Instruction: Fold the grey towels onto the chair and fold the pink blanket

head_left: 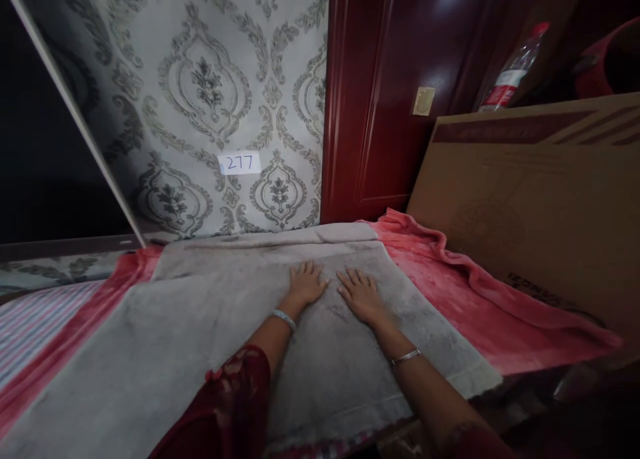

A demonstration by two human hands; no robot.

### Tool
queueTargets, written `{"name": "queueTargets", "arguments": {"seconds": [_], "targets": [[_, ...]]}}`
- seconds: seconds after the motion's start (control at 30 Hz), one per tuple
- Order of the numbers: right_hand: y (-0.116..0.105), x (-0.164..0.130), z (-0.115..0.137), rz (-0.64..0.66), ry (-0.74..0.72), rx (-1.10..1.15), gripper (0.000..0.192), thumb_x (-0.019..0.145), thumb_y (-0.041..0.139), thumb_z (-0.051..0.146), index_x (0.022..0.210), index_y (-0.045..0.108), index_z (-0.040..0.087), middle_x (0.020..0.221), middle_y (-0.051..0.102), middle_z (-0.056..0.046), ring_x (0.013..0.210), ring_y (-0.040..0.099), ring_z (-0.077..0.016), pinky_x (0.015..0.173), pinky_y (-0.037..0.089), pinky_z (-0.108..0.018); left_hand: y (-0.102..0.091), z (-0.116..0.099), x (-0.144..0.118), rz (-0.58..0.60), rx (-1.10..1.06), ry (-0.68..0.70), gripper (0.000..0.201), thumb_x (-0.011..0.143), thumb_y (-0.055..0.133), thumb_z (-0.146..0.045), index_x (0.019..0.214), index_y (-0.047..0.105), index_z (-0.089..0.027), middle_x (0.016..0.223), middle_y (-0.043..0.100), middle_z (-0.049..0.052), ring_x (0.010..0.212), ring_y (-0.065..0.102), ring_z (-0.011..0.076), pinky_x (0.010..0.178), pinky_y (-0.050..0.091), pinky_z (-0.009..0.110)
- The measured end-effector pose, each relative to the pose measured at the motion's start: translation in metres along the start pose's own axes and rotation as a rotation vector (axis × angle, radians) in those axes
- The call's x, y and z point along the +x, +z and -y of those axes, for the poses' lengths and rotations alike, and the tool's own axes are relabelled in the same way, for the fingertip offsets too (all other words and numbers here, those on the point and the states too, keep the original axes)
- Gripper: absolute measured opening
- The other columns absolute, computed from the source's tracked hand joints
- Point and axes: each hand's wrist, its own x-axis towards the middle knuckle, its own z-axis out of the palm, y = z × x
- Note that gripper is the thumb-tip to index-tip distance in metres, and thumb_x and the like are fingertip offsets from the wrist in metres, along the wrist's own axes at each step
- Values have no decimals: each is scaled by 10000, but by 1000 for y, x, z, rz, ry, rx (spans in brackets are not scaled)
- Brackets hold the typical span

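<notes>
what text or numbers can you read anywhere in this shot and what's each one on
"277": handwritten on a small white label stuck to the patterned wallpaper.
Print on the side of the cardboard box, low near the pink blanket: too dark and slanted to read.
Red label on the plastic bottle: too small and blurred to read.
Nothing readable on the grey towel under the left hand and right hand.

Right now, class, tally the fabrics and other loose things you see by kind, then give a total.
Grey towel under the left hand and right hand: 1
Red blanket: 1
Striped sheet: 1
Cardboard box: 1
Plastic bottle: 1
Paper label: 1
Total: 6
</notes>
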Motion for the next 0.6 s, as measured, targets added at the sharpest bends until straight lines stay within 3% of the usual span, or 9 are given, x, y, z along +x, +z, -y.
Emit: {"name": "queueTargets", "arguments": {"seconds": [0.13, 0.3, 0.47, 0.6], "targets": [[-1, 1, -2, -2, -4, 3, 555, 1060, 286, 478, 1580, 353, 297, 1665, 250, -66, 1524, 219, -322, 1196, 188, -558, 12, 8, -5, -22, 27, -22, 689, 981, 276, -575, 1565, 346, -215, 1656, 259, 148, 1542, 195, 329, 1212, 177, 639], [2, 0, -2, -13, 2, 8, 555, 1061, 273, 475, 1577, 364, 289, 1661, 261, -70, 1521, 229, -320, 1196, 192, -552, 3, 33, -21, -8, 88, -64, 718, 972, 273, -609, 1564, 351, -211, 1644, 285, 160, 1533, 225, 328, 1207, 180, 638], [3, 1, -3, 2, 8, 20, 554, 1062, 274, 486, 1576, 364, 301, 1667, 249, -64, 1524, 217, -321, 1196, 187, -551, -14, 85, -57, -24, 156, -200, 700, 977, 286, -561, 1551, 377, -171, 1638, 293, 177, 1523, 232, 364, 1189, 201, 648], [5, 3, -4, 2, 18, 27, 561, 1061, 264, 499, 1580, 352, 308, 1667, 251, -71, 1522, 220, -329, 1191, 188, -555, -29, 139, -92, -24, 183, -418, 717, 977, 245, -565, 1580, 310, -183, 1653, 268, 154, 1528, 204, 374, 1171, 222, 665]]}}
